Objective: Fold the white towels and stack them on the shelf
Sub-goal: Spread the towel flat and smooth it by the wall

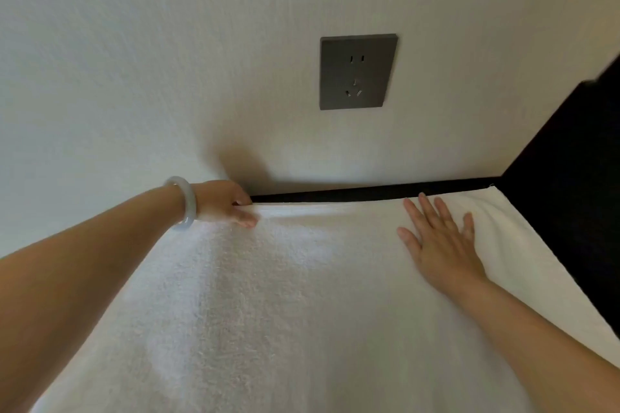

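Left forearm comes in from the lower left, pale translucent bangle [186, 203] on the wrist; left hand [231, 203] is at the far left edge of the white towel [302, 295], fingers curled over that edge and thumb on top, pinching the cloth, which ridges up slightly beside it; the hand's shadow falls on the wall [134, 43] just behind.

The towel lies spread flat, terry pile showing, and fills the lower part of the view from left to right; its far edge runs parallel to the wall, and a thin strip of black surface [369, 193] shows between the two.

On the off-white wall above the towel's middle, a dark grey wall socket [357, 72]; two-slot opening above a three-slot one.

Right hand [439, 238] rests palm down on the towel near its far right corner, fingers straight and spread, gripping nothing.

Far right, a black panel [563, 178] borders the towel's right edge; flat or upright, cannot tell.
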Action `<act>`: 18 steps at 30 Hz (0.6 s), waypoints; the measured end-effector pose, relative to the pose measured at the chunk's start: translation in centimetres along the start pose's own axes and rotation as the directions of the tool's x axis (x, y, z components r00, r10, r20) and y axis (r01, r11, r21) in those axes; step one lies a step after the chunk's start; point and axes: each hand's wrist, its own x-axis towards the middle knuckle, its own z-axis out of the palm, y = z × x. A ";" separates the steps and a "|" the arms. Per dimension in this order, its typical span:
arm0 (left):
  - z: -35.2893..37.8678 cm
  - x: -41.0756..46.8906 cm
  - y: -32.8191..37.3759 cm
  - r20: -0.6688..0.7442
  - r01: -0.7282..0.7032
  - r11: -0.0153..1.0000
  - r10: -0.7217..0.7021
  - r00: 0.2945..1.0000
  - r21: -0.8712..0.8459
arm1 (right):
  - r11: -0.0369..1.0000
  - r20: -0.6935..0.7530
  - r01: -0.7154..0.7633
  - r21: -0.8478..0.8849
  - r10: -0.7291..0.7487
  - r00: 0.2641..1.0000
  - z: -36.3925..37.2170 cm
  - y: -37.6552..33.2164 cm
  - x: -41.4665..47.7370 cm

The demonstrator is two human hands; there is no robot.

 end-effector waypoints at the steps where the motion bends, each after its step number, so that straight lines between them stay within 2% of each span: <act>1: -0.1 0.3 -0.4 -0.051 0.020 1.000 -0.020 0.998 -0.008 | 1.000 -0.003 -0.001 -0.006 0.001 1.000 0.0 0.0 0.1; 4: 1.6 1.2 -0.5 -0.163 0.137 0.991 -0.136 0.977 -0.006 | 1.000 -0.009 -0.008 -0.011 0.008 1.000 -0.2 0.0 0.0; 8: 4.0 0.7 0.0 -0.375 0.304 0.944 -0.329 0.867 -0.127 | 1.000 -0.014 -0.002 -0.002 0.002 1.000 0.0 0.2 -0.1; 9: 4.1 0.3 0.5 -0.395 0.337 0.937 -0.344 0.852 -0.091 | 1.000 -0.015 -0.006 0.006 0.006 1.000 -0.1 0.2 0.0; 10: 4.2 0.1 1.1 -0.440 0.377 0.926 -0.325 0.837 0.032 | 1.000 -0.015 -0.011 0.017 0.011 1.000 -0.1 0.2 0.0; 12: 5.6 -0.3 3.4 -0.614 0.426 0.847 -0.158 0.773 0.318 | 0.999 -0.017 -0.020 0.032 0.021 1.000 -0.3 0.0 -0.1; 13: 6.8 -0.5 5.4 -0.679 0.392 0.844 -0.047 0.732 0.365 | 0.999 -0.012 -0.031 0.031 0.031 0.999 -0.4 -0.1 -0.1; 14: 8.2 -0.6 7.9 -0.704 0.290 0.890 0.047 0.709 0.353 | 0.999 -0.003 -0.042 0.030 0.042 0.999 -0.5 -0.2 -0.2; 15: 9.7 -0.7 10.6 -0.685 0.150 0.937 0.114 0.720 0.315 | 0.998 0.008 -0.049 0.034 0.049 0.999 -0.7 -0.3 -0.1; 16: 11.1 -0.6 13.2 -0.618 0.000 0.968 0.159 0.770 0.249 | 0.998 0.021 -0.050 0.044 0.049 0.999 -0.9 -0.5 -0.1; 17: 12.3 -0.3 15.4 -0.526 -0.086 0.977 0.179 0.831 0.197 | 0.997 0.036 -0.042 0.068 0.039 0.999 -1.1 -0.5 0.0; 18: 13.3 0.1 17.2 -0.433 -0.102 0.978 0.174 0.884 0.184 | 0.994 0.051 -0.023 0.110 0.018 0.999 -1.3 -0.4 0.0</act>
